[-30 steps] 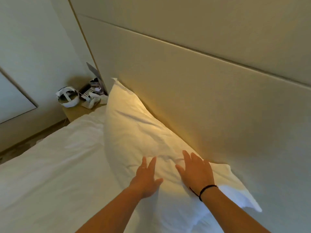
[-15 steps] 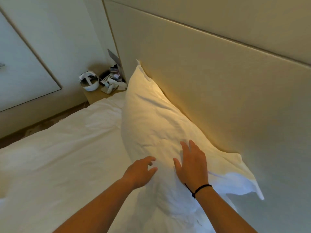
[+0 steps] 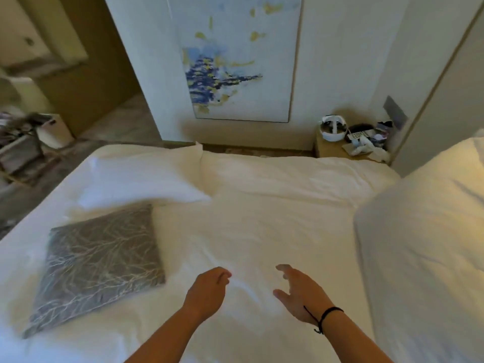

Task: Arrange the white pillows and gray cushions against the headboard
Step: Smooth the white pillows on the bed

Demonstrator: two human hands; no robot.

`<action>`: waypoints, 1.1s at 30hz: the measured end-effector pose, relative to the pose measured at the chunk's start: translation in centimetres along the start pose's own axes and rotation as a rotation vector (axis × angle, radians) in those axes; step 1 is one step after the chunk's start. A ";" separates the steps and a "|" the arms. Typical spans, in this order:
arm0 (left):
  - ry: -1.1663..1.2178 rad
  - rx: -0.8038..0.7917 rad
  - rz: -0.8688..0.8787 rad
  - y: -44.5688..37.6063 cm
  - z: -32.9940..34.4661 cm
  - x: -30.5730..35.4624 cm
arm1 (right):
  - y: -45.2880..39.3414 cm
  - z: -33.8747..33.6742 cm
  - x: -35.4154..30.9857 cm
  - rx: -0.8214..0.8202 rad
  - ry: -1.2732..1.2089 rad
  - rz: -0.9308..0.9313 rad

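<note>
Both the left hand (image 3: 209, 289) and right hand (image 3: 298, 292) hover empty with loose fingers over the bed (image 3: 262, 218), one white pillow (image 3: 419, 231) propped at right, while the gray cushion (image 3: 99, 263) and a second pillow (image 3: 141, 176) lie flat to the left, so a careless one-handed grab could drag the cushion askew

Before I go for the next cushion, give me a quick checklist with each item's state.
1. Left hand free: ok, holds nothing.
2. Right hand free: ok, fingers spread, holds nothing.
3. Gray cushion located: ok, flat on the bed at left.
4. Spare pillow located: ok, lying beyond the cushion.
5. Placed pillow upright: ok, standing at right.
6. Second gray cushion in view: not ok, only one visible.
</note>
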State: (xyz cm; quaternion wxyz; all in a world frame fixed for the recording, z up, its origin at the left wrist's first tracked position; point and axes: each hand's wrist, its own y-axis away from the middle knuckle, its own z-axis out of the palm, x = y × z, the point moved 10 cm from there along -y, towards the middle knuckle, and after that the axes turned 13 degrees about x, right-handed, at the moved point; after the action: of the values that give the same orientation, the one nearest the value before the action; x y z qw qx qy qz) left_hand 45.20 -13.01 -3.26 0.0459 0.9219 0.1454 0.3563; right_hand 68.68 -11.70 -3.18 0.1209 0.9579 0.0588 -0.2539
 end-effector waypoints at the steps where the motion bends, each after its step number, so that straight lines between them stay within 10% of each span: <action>1: 0.003 0.036 -0.037 0.5 -2.4 -3.2 | -0.2 1.7 -3.1 -0.013 0.002 -0.030; 13: -0.065 0.377 -0.498 7.7 -24.7 -32.8 | -0.5 14.7 -30.2 0.110 0.073 -0.197; 33: -0.273 0.461 -0.491 -5.2 -36.6 -37.9 | -14.7 25.4 -44.6 -0.057 0.133 -0.438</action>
State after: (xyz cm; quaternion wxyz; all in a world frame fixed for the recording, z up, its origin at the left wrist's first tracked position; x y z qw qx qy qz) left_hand -7.19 -20.16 -1.45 -0.0602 0.8847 0.4315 0.1661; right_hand 15.64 -6.43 -5.21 0.0856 0.9331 0.2802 -0.2087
